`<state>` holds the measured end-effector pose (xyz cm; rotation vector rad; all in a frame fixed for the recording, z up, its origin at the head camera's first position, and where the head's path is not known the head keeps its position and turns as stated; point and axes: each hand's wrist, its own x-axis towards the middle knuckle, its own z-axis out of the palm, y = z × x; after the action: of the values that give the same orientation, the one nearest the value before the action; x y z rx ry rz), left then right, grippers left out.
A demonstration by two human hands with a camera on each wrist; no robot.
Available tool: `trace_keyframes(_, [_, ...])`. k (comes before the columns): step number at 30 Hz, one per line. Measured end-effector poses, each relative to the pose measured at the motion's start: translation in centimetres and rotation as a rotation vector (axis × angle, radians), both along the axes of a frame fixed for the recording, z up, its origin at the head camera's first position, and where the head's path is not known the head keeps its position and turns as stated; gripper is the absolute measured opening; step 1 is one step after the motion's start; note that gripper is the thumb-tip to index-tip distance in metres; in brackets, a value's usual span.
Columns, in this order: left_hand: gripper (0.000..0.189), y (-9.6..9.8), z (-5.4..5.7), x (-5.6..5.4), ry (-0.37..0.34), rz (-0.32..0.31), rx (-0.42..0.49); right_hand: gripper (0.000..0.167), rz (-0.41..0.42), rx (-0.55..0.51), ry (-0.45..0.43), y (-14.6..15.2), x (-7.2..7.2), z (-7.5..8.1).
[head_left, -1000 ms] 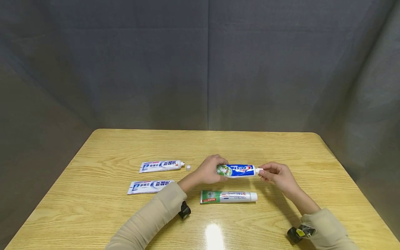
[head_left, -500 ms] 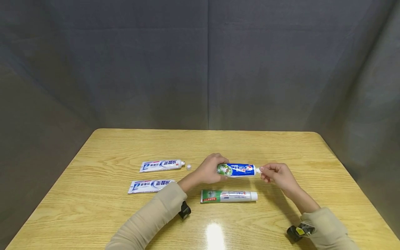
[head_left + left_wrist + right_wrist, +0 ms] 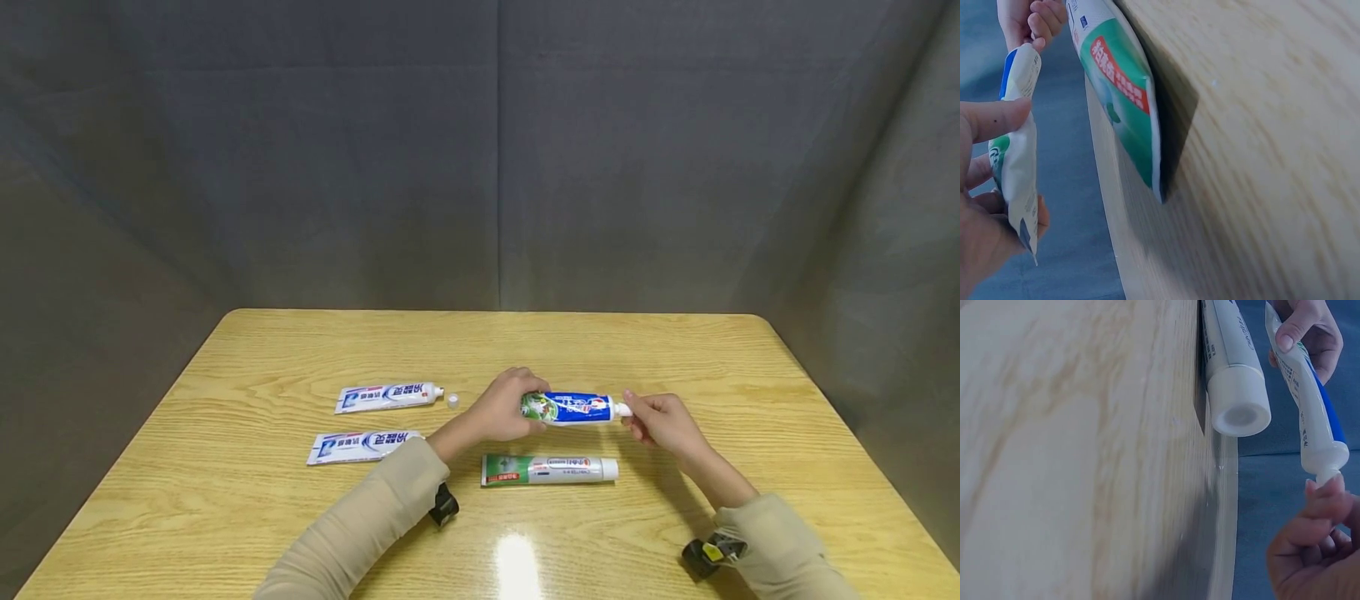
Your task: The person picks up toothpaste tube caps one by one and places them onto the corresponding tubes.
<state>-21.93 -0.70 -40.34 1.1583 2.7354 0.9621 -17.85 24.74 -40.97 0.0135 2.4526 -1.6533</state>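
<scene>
Your left hand (image 3: 504, 410) holds the blue toothpaste tube (image 3: 576, 408); your right hand (image 3: 667, 423) pinches its white tip (image 3: 622, 410). Farther from the back edge of the bench (image 3: 615, 542) lies a green-and-white tube (image 3: 551, 471).

The blue tube (image 3: 579, 408) looks smooth, glossy plastic, the table (image 3: 645, 354) shiny grained wood, the backdrop (image 3: 337, 183) matt cloth.

Before me I have a yellowish wood-grain table (image 3: 637, 358) with rounded far corners, a patch of glare (image 3: 516, 567) shining on its near part. Beyond it I face a dark grey curtain (image 3: 337, 183) with an upright seam (image 3: 499, 183) near the middle, and more grey cloth (image 3: 82, 350) hangs on my left and right.
</scene>
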Motion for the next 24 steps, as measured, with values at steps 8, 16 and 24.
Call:
trace_keyframes(8, [0.047,0.00,0.01,0.11,0.004,-0.004,-0.002,0.054,-0.031,0.001,-0.067,-0.18,-0.15,0.05])
trace_keyframes(16, [0.046,0.08,-0.07,-0.04,0.016,-0.015,-0.011,0.058,-0.020,0.015,-0.066,0.05,0.02,0.36])
trace_keyframes(24, [0.045,0.04,-0.14,0.12,0.005,-0.012,-0.003,0.060,0.017,-0.002,-0.043,0.40,0.24,0.38])
